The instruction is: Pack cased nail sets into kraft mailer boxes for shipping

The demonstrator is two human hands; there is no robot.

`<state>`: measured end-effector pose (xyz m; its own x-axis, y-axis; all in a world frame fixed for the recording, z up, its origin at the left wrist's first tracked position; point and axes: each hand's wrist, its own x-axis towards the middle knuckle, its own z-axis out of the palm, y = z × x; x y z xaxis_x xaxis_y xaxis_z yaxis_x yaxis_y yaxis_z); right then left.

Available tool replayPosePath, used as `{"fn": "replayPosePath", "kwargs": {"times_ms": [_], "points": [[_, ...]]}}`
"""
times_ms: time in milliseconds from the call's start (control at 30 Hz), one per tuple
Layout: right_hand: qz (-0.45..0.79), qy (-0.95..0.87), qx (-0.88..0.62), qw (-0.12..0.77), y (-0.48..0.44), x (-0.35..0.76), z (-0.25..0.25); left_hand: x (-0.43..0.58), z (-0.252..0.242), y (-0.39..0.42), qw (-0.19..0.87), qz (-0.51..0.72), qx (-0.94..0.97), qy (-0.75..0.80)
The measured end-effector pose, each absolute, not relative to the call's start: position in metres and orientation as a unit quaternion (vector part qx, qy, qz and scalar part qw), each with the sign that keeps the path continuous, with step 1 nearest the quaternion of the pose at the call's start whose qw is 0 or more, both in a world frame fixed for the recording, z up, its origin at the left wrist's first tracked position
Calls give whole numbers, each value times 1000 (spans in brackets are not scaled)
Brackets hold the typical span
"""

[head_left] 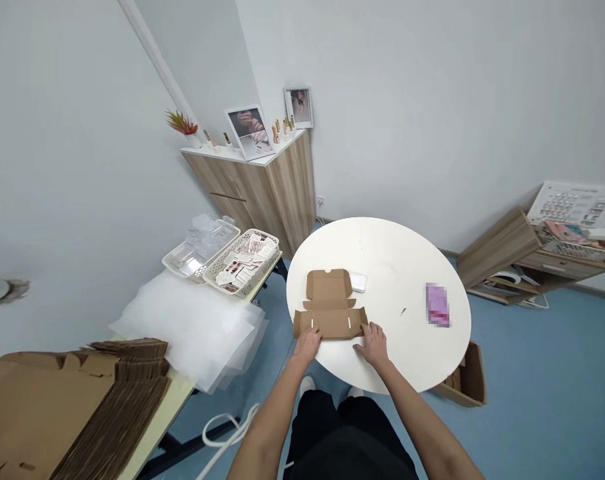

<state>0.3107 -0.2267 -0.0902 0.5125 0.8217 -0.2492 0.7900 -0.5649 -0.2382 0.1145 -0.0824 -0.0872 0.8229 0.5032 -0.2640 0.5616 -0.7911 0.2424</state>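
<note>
A flat brown cardboard box blank (331, 293) lies unfolded on the round white table (397, 250), its wide slotted panel toward me. At the near left corner of that panel, my left hand (308, 345) is closed on the edge. My right hand (374, 343) grips the right side flap, which stands slightly bent up; its thumb reaches left along the near edge. Just beyond the cardboard, partly covered by it, is a small white flat item (358, 283) whose kind I cannot make out.
Farther right on the table sits a blurred purple packet (437, 305). A side table at left carries stacked cardboard blanks (117, 413), translucent sheets (192, 327) and two white baskets (242, 263). An open carton (470, 380) stands on the floor beneath the table's right side.
</note>
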Motion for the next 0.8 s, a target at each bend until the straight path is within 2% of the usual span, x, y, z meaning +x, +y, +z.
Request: {"fn": "replayPosePath", "kwargs": {"times_ms": [133,333,567,633,800], "points": [[156,-460,-874,-1,-209,301,-80,131,-80,-71,139,-123,943,276],[135,-483,-865,13,-187,300,-62,151,-70,-63,113,-161,947,256],[187,-478,-857,-36,-165,311,-48,177,-67,-73,91,-172,957,216],[198,-466,-862,-21,-151,315,-43,180,-68,-73,91,-172,960,203],[189,-450,-869,84,-109,334,-36,177,-70,-70,85,-173,964,184]]}}
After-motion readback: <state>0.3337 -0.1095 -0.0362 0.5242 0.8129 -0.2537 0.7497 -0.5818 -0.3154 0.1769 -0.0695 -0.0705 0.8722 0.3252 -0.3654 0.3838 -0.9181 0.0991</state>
